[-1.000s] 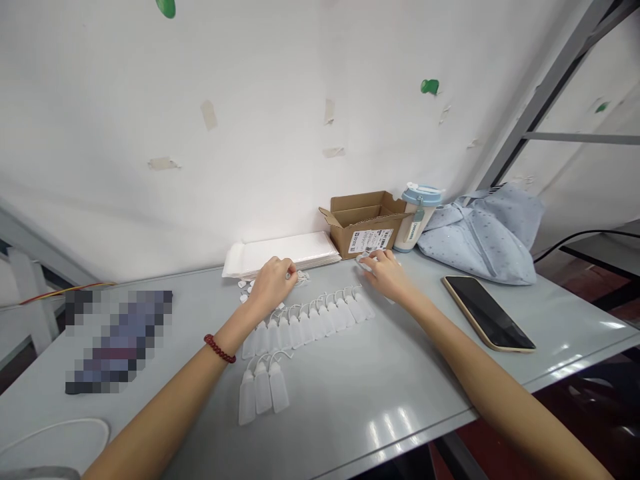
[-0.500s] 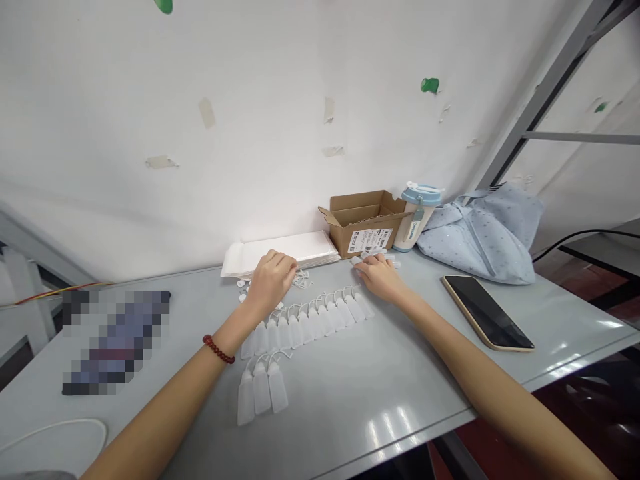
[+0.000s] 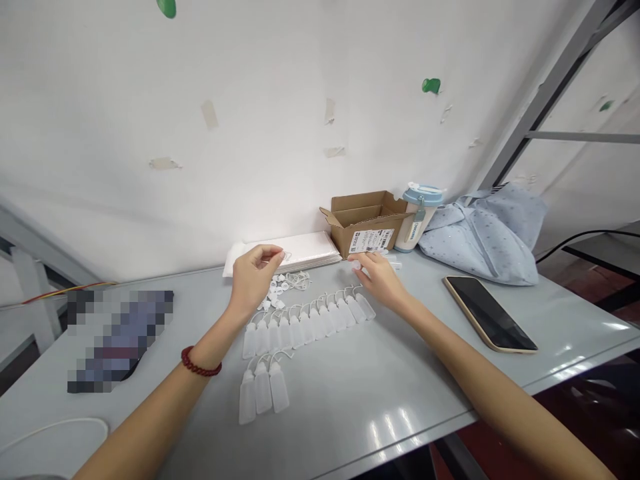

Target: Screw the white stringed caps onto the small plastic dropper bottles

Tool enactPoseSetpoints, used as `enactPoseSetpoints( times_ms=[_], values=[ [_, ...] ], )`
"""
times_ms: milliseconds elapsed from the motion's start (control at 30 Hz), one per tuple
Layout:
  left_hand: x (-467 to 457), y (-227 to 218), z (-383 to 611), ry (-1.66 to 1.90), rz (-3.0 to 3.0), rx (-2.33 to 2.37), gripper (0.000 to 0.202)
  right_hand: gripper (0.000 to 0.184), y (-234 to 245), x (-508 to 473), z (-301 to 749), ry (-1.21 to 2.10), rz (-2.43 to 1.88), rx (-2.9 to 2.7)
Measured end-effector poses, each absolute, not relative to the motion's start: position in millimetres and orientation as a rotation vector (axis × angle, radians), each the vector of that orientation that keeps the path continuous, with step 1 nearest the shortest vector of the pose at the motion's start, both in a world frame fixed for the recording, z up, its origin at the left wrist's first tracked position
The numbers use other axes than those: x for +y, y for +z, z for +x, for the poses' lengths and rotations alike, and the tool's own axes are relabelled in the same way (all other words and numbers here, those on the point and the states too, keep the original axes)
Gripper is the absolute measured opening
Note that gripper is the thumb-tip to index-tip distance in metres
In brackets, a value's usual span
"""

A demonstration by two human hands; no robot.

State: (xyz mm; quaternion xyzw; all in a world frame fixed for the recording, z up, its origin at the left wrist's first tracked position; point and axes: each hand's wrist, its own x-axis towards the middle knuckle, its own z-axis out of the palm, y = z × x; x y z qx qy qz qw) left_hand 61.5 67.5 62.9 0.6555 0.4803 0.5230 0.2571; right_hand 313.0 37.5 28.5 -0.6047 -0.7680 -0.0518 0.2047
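My left hand (image 3: 251,280) is raised over the table, thumb and forefinger pinching a thin white cord (image 3: 287,257). Beneath it lie small white caps (image 3: 275,293) and a loose bundle of white cords (image 3: 300,281). My right hand (image 3: 379,277) has its fingers closed around a small translucent bottle (image 3: 356,265), mostly hidden by the fingers. More such bottles (image 3: 395,265) lie just behind that hand. A slanting row of translucent bottles with white cords at their tops (image 3: 313,325) lies between my arms, and a shorter row of three (image 3: 263,392) lies nearer me.
White padded envelopes (image 3: 310,248) are stacked against the wall, beside an open cardboard box (image 3: 365,230). Right of it stand a lidded cup (image 3: 415,220) and a light blue cloth bag (image 3: 483,243). A phone (image 3: 490,313) lies at right; a blurred-out dark item (image 3: 120,340) lies at left.
My left hand has lifted from the pile of caps and cords and moved slightly left, now with a cord in its fingers. The right hand has lifted a bottle slightly.
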Motion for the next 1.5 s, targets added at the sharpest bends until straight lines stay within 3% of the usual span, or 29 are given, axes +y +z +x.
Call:
enactPoseSetpoints(
  times_ms=[200,433,600,733,833,1000,1167,1500],
  values=[
    [16,65,51,1.226,1.647,1.36,0.017,0.02,28,30,305,-0.176,-1.286,-2.06],
    [1,48,29,1.292,1.313,1.269,0.028,0.014,32,9,282,-0.252,-0.978,-2.062],
    [-8,47,35,1.377,1.386,1.386,0.019,0.019,35,-13,258,-0.131,-0.797,-2.14],
    [-28,49,45,1.759,1.756,1.251,0.002,0.028,38,-33,239,0.034,-0.768,-2.136],
    [-38,48,52,1.881,2.079,1.061,0.016,0.037,37,-43,230,0.098,-0.728,-2.17],
    [-43,44,59,1.754,2.271,0.879,0.022,0.059,27,-46,228,0.04,-0.759,-2.198],
    [-45,41,58,1.647,2.229,0.894,0.023,0.058,21,-44,230,0.183,-0.793,-2.176],
    [-45,43,53,1.49,2.178,0.907,0.022,0.05,23,-40,232,0.056,-0.751,-2.231]
  ],
)
